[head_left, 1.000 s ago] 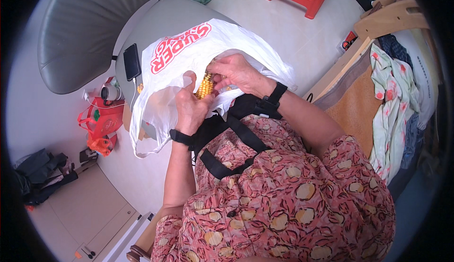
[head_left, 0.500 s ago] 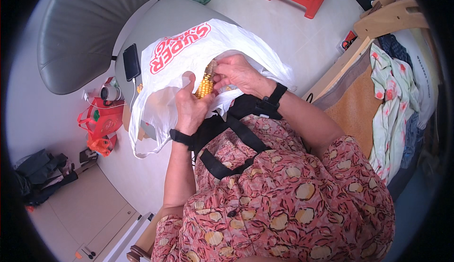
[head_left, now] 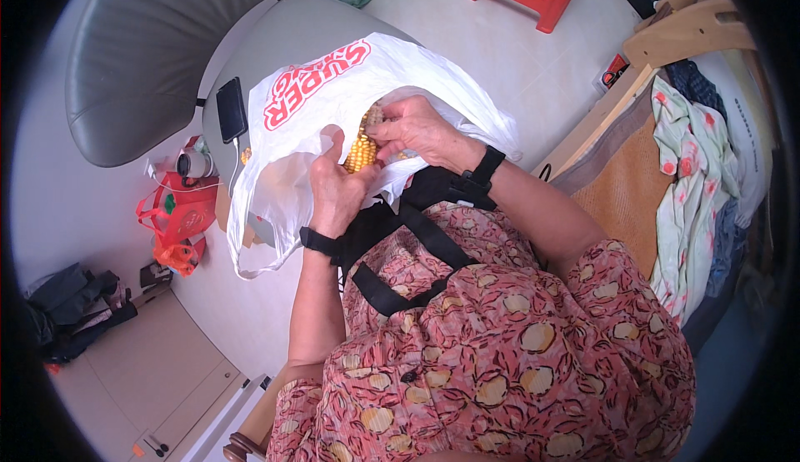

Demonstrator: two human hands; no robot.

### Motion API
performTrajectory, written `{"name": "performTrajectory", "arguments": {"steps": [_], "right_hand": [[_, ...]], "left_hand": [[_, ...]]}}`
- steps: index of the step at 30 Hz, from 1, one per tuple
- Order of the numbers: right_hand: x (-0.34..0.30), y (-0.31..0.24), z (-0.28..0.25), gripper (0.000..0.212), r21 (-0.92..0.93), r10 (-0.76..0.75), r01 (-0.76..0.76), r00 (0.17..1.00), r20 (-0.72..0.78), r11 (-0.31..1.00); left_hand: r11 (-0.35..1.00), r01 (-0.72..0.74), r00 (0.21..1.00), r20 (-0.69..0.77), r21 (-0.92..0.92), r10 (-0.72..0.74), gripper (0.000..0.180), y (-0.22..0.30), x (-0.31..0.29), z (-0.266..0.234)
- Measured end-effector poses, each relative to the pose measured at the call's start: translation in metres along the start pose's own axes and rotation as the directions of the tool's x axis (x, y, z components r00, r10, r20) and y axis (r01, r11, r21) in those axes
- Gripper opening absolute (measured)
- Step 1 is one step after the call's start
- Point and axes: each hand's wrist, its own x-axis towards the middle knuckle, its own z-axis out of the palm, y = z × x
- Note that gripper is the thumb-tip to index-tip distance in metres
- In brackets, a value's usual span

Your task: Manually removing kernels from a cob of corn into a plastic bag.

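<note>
Knobbly yellow corn cob (head_left: 363,150), apparently half-stripped

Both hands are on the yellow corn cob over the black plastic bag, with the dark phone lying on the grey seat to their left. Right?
Not quite: the head view shows the plastic bag is white, not black. Both the left hand and right hand hold the corn cob; the phone lies on the grey seat.

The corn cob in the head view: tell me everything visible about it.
The corn cob is yellow with rows of kernels on its lower part; its upper end looks bare and paler, as if kernels are gone there. It stands roughly upright, tilted slightly, above the open white plastic bag. The left hand grips its lower part from below, while the right hand presses on its upper side with the fingers. Much of it is hidden by both hands.
</note>
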Motion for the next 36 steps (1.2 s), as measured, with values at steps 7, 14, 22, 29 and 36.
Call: {"name": "performTrajectory", "arguments": {"steps": [7,14,22,29,36], "right_hand": [[0.002,0.004,-0.001,0.024,0.024,-0.018,0.017,0.999,0.029,1.000],[0.005,0.006,-0.004,0.018,0.043,-0.024,0.024,1.000,-0.013,0.999],[-0.003,-0.006,0.003,0.025,0.138,0.031,-0.022,0.997,-0.064,0.990],[0.003,-0.002,-0.001,0.026,0.055,0.059,-0.058,0.998,-0.032,0.997],[0.002,0.000,-0.006,0.023,0.084,0.037,-0.035,0.999,-0.019,0.996]], "left_hand": [[0.998,-0.003,1.000,-0.004,-0.057,0.002,0.053,-0.003,0.000,0.000],[1.000,0.007,1.000,0.000,-0.024,-0.007,0.043,0.010,0.000,0.000],[0.997,-0.023,1.000,0.010,0.070,0.022,0.041,0.014,-0.004,-0.004],[0.966,-0.069,0.997,0.045,0.248,0.060,0.038,0.006,-0.007,-0.009],[0.958,-0.026,0.998,0.057,0.285,0.010,0.035,0.023,-0.007,-0.008]]}}
